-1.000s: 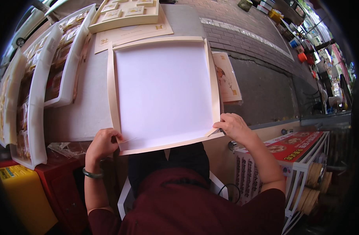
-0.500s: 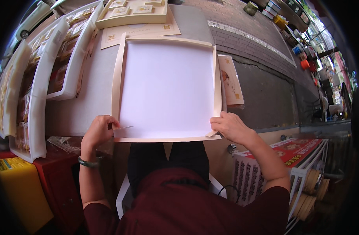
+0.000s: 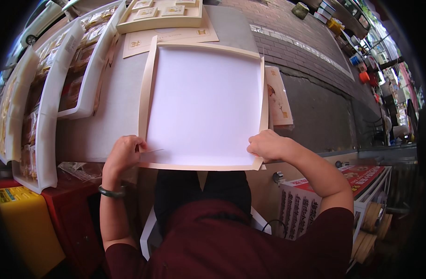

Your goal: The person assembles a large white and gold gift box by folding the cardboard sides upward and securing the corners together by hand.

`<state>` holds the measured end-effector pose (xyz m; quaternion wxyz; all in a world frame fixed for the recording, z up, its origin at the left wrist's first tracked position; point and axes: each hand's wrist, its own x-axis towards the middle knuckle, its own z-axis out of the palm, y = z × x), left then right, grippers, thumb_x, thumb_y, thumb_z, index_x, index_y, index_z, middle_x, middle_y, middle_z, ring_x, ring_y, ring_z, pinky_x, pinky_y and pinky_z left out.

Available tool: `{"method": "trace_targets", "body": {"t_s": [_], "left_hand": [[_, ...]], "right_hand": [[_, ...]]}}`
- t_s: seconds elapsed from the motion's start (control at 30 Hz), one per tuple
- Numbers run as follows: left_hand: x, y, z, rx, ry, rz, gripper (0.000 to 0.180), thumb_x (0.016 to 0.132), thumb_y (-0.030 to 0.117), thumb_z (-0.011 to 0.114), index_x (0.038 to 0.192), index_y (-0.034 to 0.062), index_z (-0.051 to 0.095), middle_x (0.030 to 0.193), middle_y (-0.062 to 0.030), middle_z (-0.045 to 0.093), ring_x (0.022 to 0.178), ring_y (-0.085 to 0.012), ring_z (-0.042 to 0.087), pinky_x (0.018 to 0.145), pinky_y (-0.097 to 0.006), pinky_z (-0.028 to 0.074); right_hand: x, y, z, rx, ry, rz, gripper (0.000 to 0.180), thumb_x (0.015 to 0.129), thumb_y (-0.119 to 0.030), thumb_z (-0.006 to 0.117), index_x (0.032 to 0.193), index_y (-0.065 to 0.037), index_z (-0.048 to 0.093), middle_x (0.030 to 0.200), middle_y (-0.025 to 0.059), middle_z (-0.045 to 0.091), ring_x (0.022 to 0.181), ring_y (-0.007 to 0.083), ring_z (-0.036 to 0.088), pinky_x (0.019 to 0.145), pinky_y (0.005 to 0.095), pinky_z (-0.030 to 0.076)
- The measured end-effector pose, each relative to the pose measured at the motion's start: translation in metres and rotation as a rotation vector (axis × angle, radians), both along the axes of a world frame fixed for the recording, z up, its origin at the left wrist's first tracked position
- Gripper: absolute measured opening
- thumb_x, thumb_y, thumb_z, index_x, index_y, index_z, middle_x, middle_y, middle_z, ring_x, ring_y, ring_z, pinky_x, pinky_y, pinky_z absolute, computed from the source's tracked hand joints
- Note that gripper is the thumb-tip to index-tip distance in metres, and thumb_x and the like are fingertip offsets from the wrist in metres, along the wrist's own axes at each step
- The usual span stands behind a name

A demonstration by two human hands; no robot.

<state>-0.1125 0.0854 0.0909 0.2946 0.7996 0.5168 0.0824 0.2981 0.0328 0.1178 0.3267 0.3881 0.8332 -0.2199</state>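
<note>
Flat cream-bordered box blank (image 3: 206, 104) on the grey tabletop (image 3: 117, 97), now squared to the person after sitting skewed 1 s ago. Left hand (image 3: 123, 156) pinches the near-left corner flap; right hand (image 3: 268, 145) is closed on the near-right corner. Judged: alignment is finished, near-edge folding under way. White trays (image 3: 50, 116) lie left.

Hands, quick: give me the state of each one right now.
Left hand: fingers closed on the near left corner of the flat cardboard box sheet.
Right hand: fingers curled, pressing on the sheet's near right corner.
</note>
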Motion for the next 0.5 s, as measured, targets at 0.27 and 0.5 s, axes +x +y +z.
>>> {"method": "trace_targets", "body": {"t_s": [0.27,0.5], "left_hand": [[-0.005,-0.001,-0.004,-0.004,-0.045,0.006,0.021,0.07,-0.009,0.058,0.083,-0.0009,0.072,0.078,-0.019,0.069,0.068,-0.031,0.068,0.068,-0.038,0.054],[-0.005,-0.001,-0.003,0.011,-0.051,0.0,0.023,0.07,-0.01,0.056,0.083,-0.0011,0.072,0.08,-0.0196,0.069,0.07,-0.0324,0.067,0.069,-0.039,0.054]], "right_hand": [[0.007,-0.01,0.002,0.049,0.052,-0.011,0.013,0.079,-0.005,0.067,0.092,-0.005,0.068,0.095,0.0165,0.065,0.088,0.0358,0.069,0.075,0.045,0.056],[0.018,-0.022,-0.004,0.122,0.137,-0.013,0.01,0.084,-0.003,0.062,0.094,-0.002,0.061,0.093,0.0164,0.061,0.086,0.0348,0.067,0.072,0.0449,0.055]]}}
